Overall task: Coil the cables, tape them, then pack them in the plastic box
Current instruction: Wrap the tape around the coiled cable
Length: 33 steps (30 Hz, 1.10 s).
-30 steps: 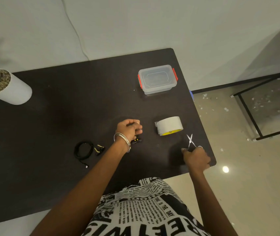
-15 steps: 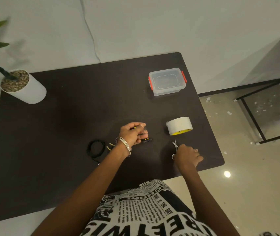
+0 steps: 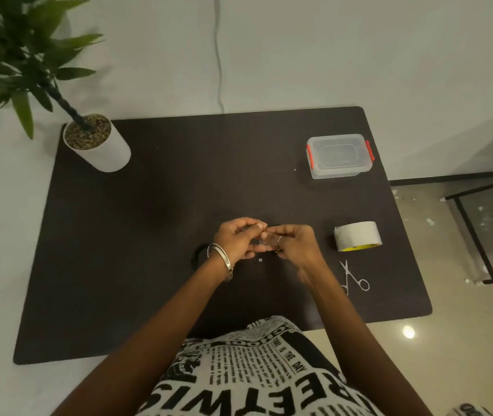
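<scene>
Item 1, cable (image 3: 261,242): small dark bundle, mostly hidden, pinched between your left hand (image 3: 237,240) and right hand (image 3: 293,243) over the tabletop's middle; fingers curled around it. Likely light, limp and springy; grip across all loops.
Item 2, coiled cable (image 3: 197,256): behind your left wrist.
Right edge: tape roll (image 3: 357,236), scissors (image 3: 354,277).
Far right corner: plastic box (image 3: 340,155), lid on, needs opening.
Far left corner: potted plant (image 3: 95,142), clear of work.

Newsprint-pattern top (image 3: 254,370) — silver bangle (image 3: 221,261), finger ring (image 3: 279,240).
</scene>
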{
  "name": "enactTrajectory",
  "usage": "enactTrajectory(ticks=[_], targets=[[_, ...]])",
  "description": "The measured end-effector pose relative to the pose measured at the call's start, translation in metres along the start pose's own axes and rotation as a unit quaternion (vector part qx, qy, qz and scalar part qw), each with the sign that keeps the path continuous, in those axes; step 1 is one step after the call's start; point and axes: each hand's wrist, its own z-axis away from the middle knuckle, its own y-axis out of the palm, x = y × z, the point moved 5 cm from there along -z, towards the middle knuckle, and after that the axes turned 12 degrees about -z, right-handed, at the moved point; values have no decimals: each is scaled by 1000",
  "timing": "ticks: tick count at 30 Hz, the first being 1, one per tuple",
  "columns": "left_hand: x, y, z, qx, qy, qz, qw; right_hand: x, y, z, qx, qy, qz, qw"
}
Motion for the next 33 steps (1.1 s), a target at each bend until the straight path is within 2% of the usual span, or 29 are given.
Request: enactTrajectory(ticks=[7, 10, 13, 16, 21, 25, 28, 33], targets=[[14, -29, 2, 19, -3, -16, 1000, -12, 30, -8, 17, 10, -13, 1000], [24, -48, -3, 5, -12, -24, 1000, -17, 42, -6, 27, 19, -22, 999], [38, -73, -12, -63, 15, -129, 990, -27, 50, -5, 11, 23, -70, 997], [56, -94, -14, -122, 50, -270, 954, -33, 51, -7, 2, 20, -108, 994], [87, -122, -15, -223, 5, -302, 927, -40, 52, -11, -2, 22, -109, 994], [93, -122, -28, -156, 21, -351, 923, -46, 59, -13, -24, 24, -90, 995], [93, -107, -33, -100, 46, -427, 897, -47, 69, -14, -27, 31, -106, 993], [99, -94, -38, -130, 30, -498, 857, -47, 69, -17, -37, 11, -130, 991]])
